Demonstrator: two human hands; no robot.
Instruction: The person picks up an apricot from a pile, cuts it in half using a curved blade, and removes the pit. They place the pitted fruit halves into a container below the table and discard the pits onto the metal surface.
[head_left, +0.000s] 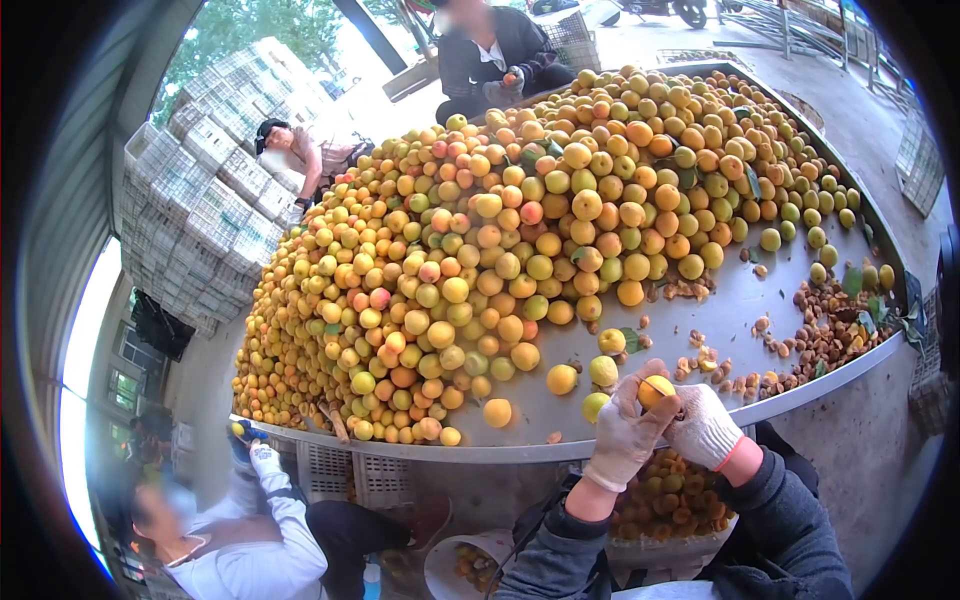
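Note:
A yellow-orange apricot is pinched in the fingers of my gloved left hand, just above the table's front edge. Against its right side is my right hand, in a white knitted glove with its fingers closed. Something small and dark shows at those fingertips, too small to name. Below my hands stands a crate of apricot halves, partly hidden by my forearms. Close to my left hand, a few whole apricots lie on the metal table.
A large heap of apricots covers much of the table. Apricot pits and leaves lie at its right end. Co-workers sit at the front left, far left and back. A white bucket and stacked crates stand on the floor.

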